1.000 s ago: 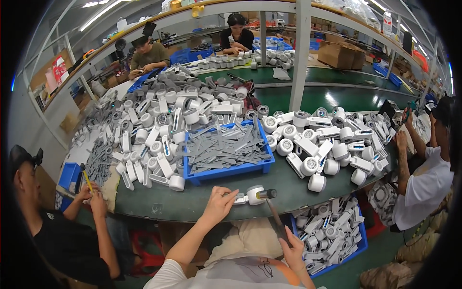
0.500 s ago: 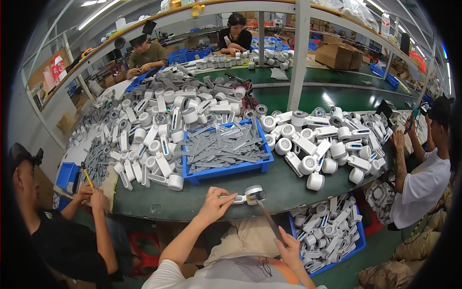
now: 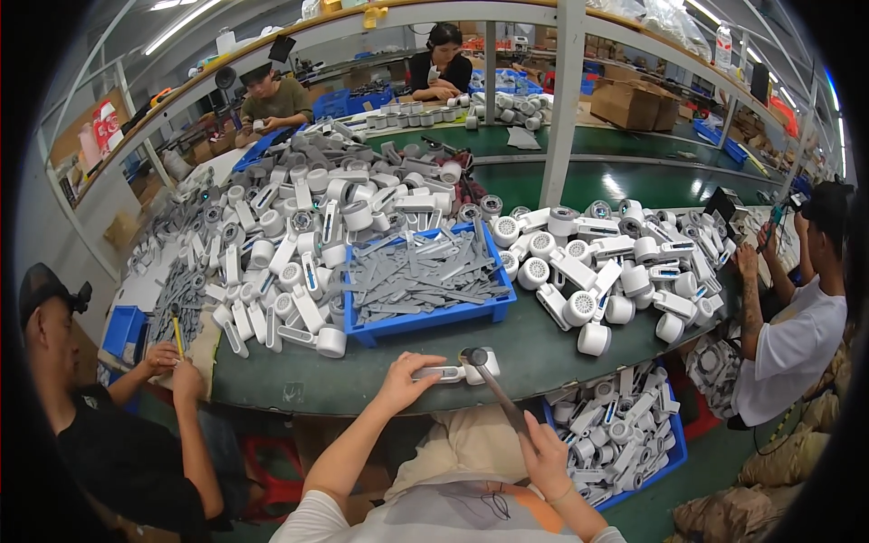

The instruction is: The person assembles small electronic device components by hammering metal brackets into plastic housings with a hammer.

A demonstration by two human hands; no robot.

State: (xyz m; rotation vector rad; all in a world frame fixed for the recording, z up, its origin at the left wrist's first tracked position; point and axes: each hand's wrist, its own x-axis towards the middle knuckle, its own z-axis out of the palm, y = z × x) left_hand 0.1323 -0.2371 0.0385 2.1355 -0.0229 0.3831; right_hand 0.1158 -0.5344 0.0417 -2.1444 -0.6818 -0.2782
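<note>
A white handheld fan [image 3: 489, 367] lies at the front edge of the green-topped bench. My left hand [image 3: 404, 384] has its fingers closed on the fan's handle end. In my right hand [image 3: 547, 460] is the handle of a hammer [image 3: 500, 395]. The hammer's dark head is over the fan, where the round end joins the handle. Whether it touches the fan I cannot tell. Just beyond my hands stands a blue bin [image 3: 425, 324] filled with flat grey plastic strips [image 3: 421, 276].
White fans are heaped left [image 3: 290, 271] and right [image 3: 588, 271] of the bin. A lower blue crate [image 3: 674, 443] holds more fans by my right arm. A white post [image 3: 561, 118] rises behind. Co-workers sit left, right and across; the left one holds a yellow-handled tool [image 3: 177, 335].
The hammer head has shifted left and slightly up over the fan. My right hand has moved slightly up and right. My left hand stays at the fan's handle.
</note>
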